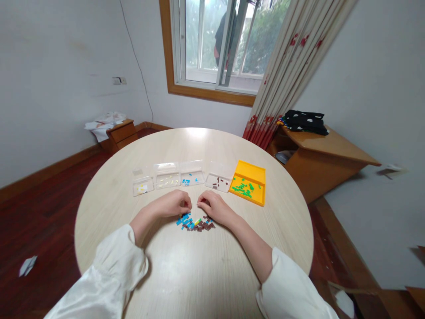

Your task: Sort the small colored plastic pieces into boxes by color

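pale round table (186, 274) | window (202, 48), curtain (285, 66) beyond | hands (172, 203) (215, 207) curled near bricks (202, 226), pinch unclear

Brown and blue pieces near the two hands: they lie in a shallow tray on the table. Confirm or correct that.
No tray: the head view shows the brown pieces and blue pieces lying directly on the table, near the left hand and right hand.

Blue and brown pieces (198, 226), green pieces (244, 190), yellow case (251, 172), red-flowered cream curtain (282, 66), white sleeves (119, 252)
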Demonstrator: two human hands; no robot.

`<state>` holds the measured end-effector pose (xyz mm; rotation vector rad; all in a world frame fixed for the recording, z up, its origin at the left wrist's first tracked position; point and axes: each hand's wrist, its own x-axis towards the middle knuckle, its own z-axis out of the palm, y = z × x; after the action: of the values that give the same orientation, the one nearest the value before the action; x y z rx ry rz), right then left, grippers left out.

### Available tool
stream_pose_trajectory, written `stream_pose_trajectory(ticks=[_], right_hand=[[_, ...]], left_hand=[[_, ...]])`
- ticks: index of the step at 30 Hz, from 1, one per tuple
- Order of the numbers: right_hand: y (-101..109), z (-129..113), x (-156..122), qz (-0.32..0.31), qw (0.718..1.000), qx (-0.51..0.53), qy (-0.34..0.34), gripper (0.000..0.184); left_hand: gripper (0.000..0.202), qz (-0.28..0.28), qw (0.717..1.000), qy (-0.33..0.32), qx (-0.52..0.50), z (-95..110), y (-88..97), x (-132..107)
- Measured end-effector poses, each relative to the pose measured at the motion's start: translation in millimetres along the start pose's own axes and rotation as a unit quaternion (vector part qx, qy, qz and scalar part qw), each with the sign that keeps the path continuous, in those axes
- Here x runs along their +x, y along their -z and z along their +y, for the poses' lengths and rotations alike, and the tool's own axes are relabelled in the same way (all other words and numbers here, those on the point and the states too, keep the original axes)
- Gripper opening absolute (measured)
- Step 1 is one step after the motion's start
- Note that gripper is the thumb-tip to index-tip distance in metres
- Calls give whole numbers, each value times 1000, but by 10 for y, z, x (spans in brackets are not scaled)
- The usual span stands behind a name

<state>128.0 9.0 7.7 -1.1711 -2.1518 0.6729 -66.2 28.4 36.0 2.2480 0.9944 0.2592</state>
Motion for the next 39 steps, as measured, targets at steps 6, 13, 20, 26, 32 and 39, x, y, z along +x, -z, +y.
stream_pose_trajectory(ticks=[6,13,20,26,32,39], right_hand=[[-7,6,4,-1,1000,-3,2,5],[5,-8,6,-1,1000,-7,-8,5],[15,-14,16,13,1000,6,-21,8],[21,16,21,95,994,52,-3,10],[-29,42,31,138,975,171,-29,5],[-47,-26,26,114,950,282,-78,11]], left_hand=[[18,51,997,-5,56,-13,-15,22],[16,70,994,-2,89,-24,-28,34],[16,121,987,-30,101,-110,-74,50],[15,196,980,-2,39,-20,-94,82],[13,231,970,-71,36,-12,-154,107],[16,265,948,-165,57,-27,-236,146]])
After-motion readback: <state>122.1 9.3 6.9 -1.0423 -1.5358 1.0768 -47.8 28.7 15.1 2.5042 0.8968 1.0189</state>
